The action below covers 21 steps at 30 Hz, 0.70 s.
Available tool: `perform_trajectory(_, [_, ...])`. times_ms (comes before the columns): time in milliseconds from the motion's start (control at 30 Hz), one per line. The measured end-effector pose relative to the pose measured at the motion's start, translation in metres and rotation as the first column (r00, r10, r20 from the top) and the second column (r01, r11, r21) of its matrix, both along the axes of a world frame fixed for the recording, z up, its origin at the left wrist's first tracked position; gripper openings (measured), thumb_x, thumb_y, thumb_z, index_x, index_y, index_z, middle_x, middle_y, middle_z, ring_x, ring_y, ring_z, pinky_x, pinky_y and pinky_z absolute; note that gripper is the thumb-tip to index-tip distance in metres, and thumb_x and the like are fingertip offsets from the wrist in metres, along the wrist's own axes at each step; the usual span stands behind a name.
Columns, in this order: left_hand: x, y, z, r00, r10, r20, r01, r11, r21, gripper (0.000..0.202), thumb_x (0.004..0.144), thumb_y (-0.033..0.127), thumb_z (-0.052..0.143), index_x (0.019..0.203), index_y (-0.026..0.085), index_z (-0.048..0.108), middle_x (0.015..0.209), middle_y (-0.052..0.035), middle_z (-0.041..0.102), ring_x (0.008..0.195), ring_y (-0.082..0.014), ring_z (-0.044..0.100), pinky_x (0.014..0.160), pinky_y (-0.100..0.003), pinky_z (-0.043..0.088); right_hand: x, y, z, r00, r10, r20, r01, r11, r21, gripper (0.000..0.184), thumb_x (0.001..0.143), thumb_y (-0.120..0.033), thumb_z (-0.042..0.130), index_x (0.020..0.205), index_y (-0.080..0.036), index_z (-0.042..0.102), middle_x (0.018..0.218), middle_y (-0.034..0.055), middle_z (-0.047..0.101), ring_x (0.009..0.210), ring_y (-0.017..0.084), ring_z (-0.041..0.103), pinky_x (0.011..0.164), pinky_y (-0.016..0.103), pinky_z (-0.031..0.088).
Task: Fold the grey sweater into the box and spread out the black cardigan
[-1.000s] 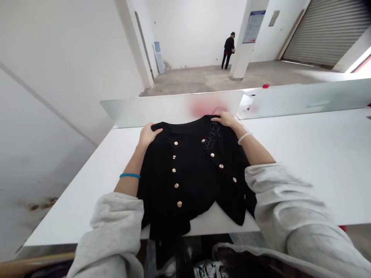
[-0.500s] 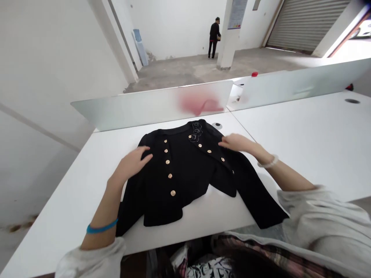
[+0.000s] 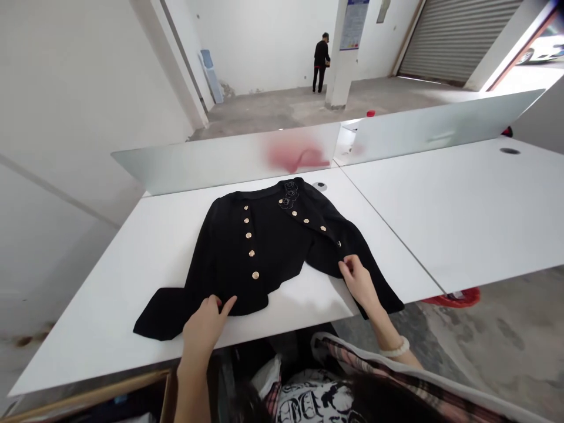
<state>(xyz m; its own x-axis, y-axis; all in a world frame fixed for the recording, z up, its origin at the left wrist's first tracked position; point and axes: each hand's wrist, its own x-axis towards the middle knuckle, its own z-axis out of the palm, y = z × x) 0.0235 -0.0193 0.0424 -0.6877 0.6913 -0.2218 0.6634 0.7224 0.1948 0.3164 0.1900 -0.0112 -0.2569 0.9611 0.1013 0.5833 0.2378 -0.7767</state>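
A black jacket (image 3: 277, 247) with two rows of gold buttons and dark flower trim at the neckline lies spread on the white table (image 3: 110, 258). My left hand (image 3: 205, 326) is at its lower left hem, fingers curled on the cloth and the thumb reaching over the edge. At the lower corner of the opposite front panel, my right hand (image 3: 359, 285) pinches the fabric between thumb and fingers. One sleeve bends outward at the left; the other runs down beside my right hand toward the front edge.
Behind the jacket stands a frosted divider (image 3: 189, 167), with a blurred red shape showing through it. A cardboard box (image 3: 167, 393) is below the front edge at left, a red-rimmed bin (image 3: 462, 298) at right. Another person (image 3: 321, 61) stands far back by a pillar (image 3: 346, 70).
Both hands have come down from the jacket's upper sides to its lower hem. The left sleeve now sticks outward to the left. The right sleeve lies closer to the body of the jacket.
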Motion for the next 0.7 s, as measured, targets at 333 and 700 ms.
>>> perform_trajectory(333, [-0.009, -0.025, -0.069, 0.865, -0.105, 0.49, -0.26, 0.743, 0.617, 0.06, 0.075, 0.035, 0.05, 0.132, 0.019, 0.036, 0.133, -0.0155, 0.047, 0.11, -0.0219, 0.055, 0.083, -0.035, 0.049, -0.017, 0.017, 0.023, 0.586, -0.208, -0.783, -0.014, 0.964, -0.267, 0.035, 0.074, -0.051, 0.06, 0.097, -0.025, 0.054, 0.101, 0.003, 0.064, 0.104, 0.018, 0.06, 0.089, 0.033, 0.05])
perform_trajectory(700, [0.005, -0.003, -0.043, 0.928, 0.019, 0.372, -0.299, 0.631, 0.715, 0.033, 0.076, 0.035, 0.049, 0.104, 0.021, 0.057, 0.107, -0.0083, 0.06, 0.101, -0.0227, 0.059, 0.087, -0.035, 0.05, -0.032, 0.046, 0.017, 0.961, -0.224, -0.161, 0.231, 0.973, 0.021, 0.032, 0.082, -0.034, 0.038, 0.097, -0.016, 0.06, 0.091, 0.0124, 0.066, 0.094, 0.027, 0.062, 0.077, 0.036, 0.05])
